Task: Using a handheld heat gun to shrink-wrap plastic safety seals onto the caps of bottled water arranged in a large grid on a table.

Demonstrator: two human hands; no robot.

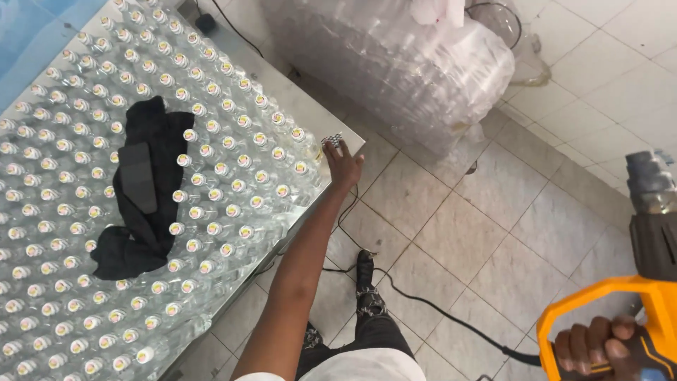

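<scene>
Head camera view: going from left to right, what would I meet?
Black cloth on the capped bottles → left hand at the table corner → wrapped bundle of empty bottles → right hand gripping the orange heat gun.

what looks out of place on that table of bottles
A crumpled black cloth lies on top of the capped bottles, covering several rows. Nothing looks tipped or spilled. The left hand rests at the table corner.

Orange-handled heat gun (652,268), upright; small silvery piece (332,140) at table corner.
</scene>
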